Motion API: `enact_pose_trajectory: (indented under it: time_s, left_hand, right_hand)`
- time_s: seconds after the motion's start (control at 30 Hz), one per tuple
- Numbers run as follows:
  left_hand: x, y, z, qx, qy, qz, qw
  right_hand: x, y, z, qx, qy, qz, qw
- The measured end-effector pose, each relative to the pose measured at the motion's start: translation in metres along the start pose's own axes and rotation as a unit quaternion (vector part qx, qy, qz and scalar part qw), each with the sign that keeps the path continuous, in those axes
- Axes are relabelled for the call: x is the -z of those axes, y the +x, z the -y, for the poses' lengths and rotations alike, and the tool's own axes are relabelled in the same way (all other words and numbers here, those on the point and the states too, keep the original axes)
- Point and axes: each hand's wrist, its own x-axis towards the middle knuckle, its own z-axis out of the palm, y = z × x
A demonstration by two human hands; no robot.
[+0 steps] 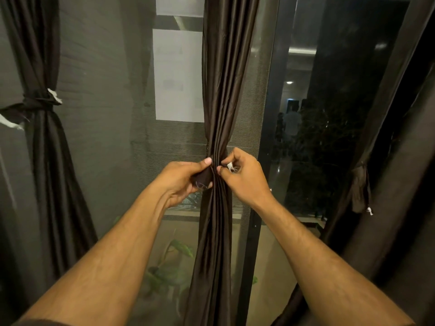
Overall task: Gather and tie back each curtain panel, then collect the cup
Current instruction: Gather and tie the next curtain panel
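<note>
Both hands are up at the middle curtain panel, which hangs bunched into a narrow column in front of the mesh screen. The left hand has its fingers curled round a dark tie-back strip, thumb pressed against the gathered folds. The right hand pinches the strip's other end, where a frayed white tag pokes out between the fingers. The two hands sit just either side of the bunched cloth, almost touching.

Over on the left, another curtain panel is already cinched, with a dark tie knotted round it and white tag ends sticking out. Far right, a third dark panel hangs with a loose strip dangling, a small white tag at its tip.

Behind the middle panel, a white sheet of paper is stuck to the screen; its print is too faint to read. A dark door frame runs upright just right of the panel, the glass beyond it showing reflections. Green leaves show low down through the mesh
</note>
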Motion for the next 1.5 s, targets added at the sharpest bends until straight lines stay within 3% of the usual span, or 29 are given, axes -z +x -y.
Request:
enact_pose_trajectory:
  time_s: [0.17,0.27,0.4,0.57,0.7,0.9,1.07,1.2,1.33,1.43,1.5]
  left_hand:
    - [0.0,-0.009,-0.012,0.03,-0.017,0.067,0.997]
    - [-0.005,-0.011,-0.02,-0.01,0.036,0.042,0.998]
    - [-0.01,-0.012,-0.025,-0.063,0.126,0.01,0.99]
    - [-0.022,-0.019,-0.024,-0.149,0.212,-0.029,0.965]
    - [-0.023,-0.024,-0.017,-0.172,0.262,-0.007,0.95]
    - [-0.021,-0.02,-0.011,-0.234,0.334,-0.052,0.912]
    - [-0.023,-0.014,-0.021,-0.198,0.363,-0.12,0.902]
    - [-0.024,-0.018,-0.021,-0.122,0.28,-0.075,0.949]
    - [-0.024,-0.014,-0.018,-0.101,0.268,-0.06,0.956]
    - [-0.022,-0.009,-0.015,-0.143,0.325,-0.09,0.931]
    - [-0.024,-0.008,-0.013,-0.14,0.302,-0.087,0.939]
  right_hand:
    - [-0.002,-0.002,0.002,-0.013,0.023,0.03,0.999]
    - [-0.003,-0.005,0.009,-0.013,0.05,0.082,0.995]
    - [-0.002,-0.008,0.014,-0.013,0.073,0.084,0.994]
    - [0.004,-0.002,0.03,-0.129,0.137,0.087,0.978]
    - [0.003,0.006,0.026,-0.16,0.114,0.053,0.979]
    - [0.001,0.007,0.02,-0.223,0.188,0.068,0.954]
    - [0.0,0.002,0.021,-0.197,0.168,0.054,0.964]
    - [-0.006,-0.011,0.013,-0.077,0.04,-0.005,0.996]
    - [-0.011,-0.021,0.014,-0.021,-0.041,0.052,0.998]
    - [-0.009,-0.018,0.019,-0.031,-0.057,0.098,0.993]
    - [-0.009,-0.018,0.023,-0.058,-0.031,0.105,0.992]
